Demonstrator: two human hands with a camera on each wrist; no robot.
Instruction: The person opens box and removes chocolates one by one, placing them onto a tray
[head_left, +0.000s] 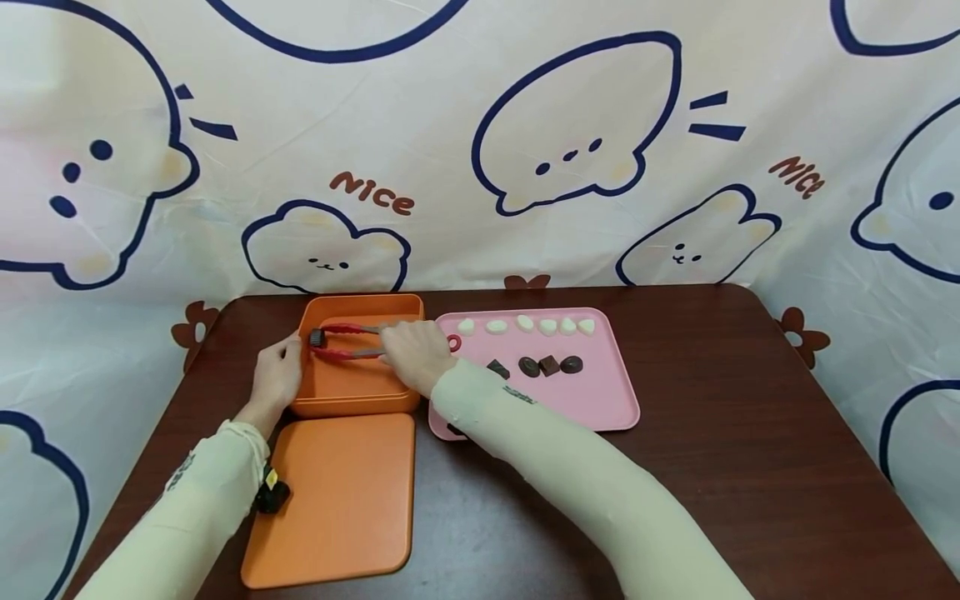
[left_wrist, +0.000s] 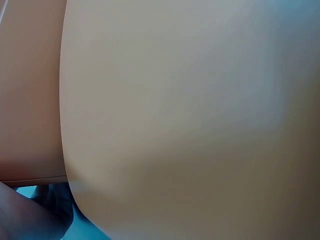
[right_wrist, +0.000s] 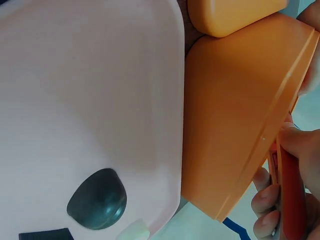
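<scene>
My right hand (head_left: 418, 354) grips red-tipped tongs (head_left: 345, 354) over an orange box (head_left: 352, 406). Between the tong tips sits a small dark ridged piece (head_left: 317, 338), like a chocolate, near the box's left wall. In the right wrist view the fingers curl around the red handle of the tongs (right_wrist: 291, 195). At the box's left rim, my left hand (head_left: 276, 375) holds the wall, thumb by the edge. To the right lies a pink tray (head_left: 577, 404) with a row of white pieces (head_left: 497, 327) and several dark chocolates (head_left: 550, 365).
An orange lid (head_left: 337, 500) lies flat in front of the box, close to the left forearm. A black wrist device (head_left: 272, 492) overhangs its left edge. My right sleeve (head_left: 540, 442) crosses the tray and partly hides a dark piece (head_left: 455, 430). Behind the brown table (head_left: 720, 417) hangs a printed curtain.
</scene>
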